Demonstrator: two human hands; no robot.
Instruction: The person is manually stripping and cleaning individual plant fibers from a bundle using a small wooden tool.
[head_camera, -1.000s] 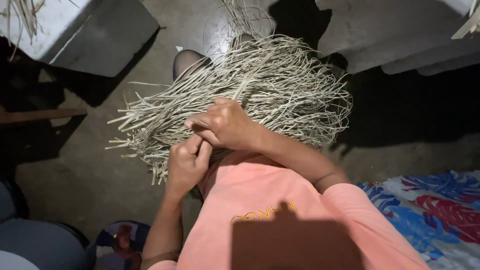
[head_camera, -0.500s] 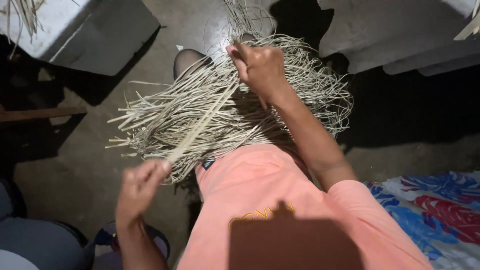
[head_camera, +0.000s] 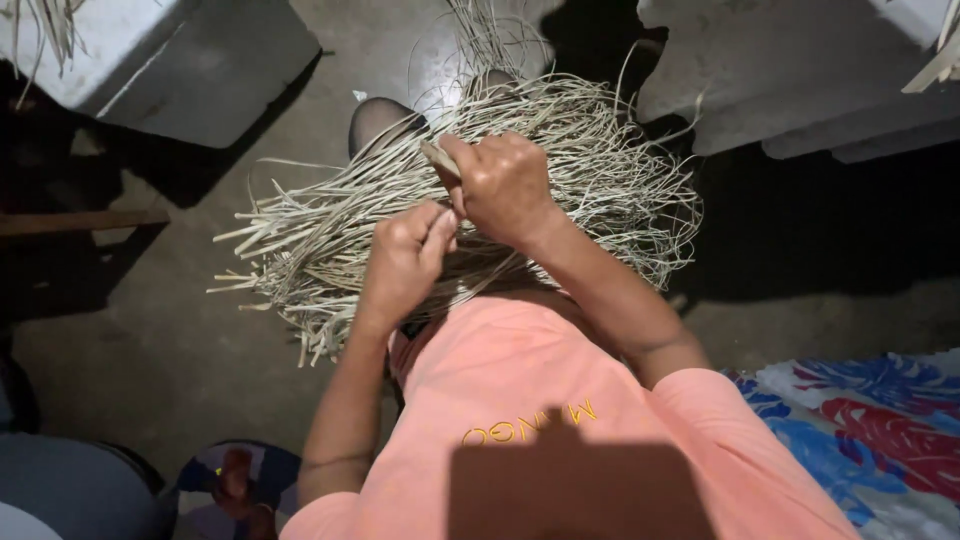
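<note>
While both the left hand (head_camera: 405, 255) and right hand (head_camera: 503, 185) pinch strips, the bundle of strips (head_camera: 330, 225) runs lower-left to upper-right.

No packages, signs or screens in view. Only label-like items: a small dark tag (head_camera: 414, 327) at the hem of my orange shirt (head_camera: 520, 400), just below my left wrist, partly hidden. Also a short line of yellow print (head_camera: 528, 424) across the shirt, seen upside down, right above the dark shadow.
</note>
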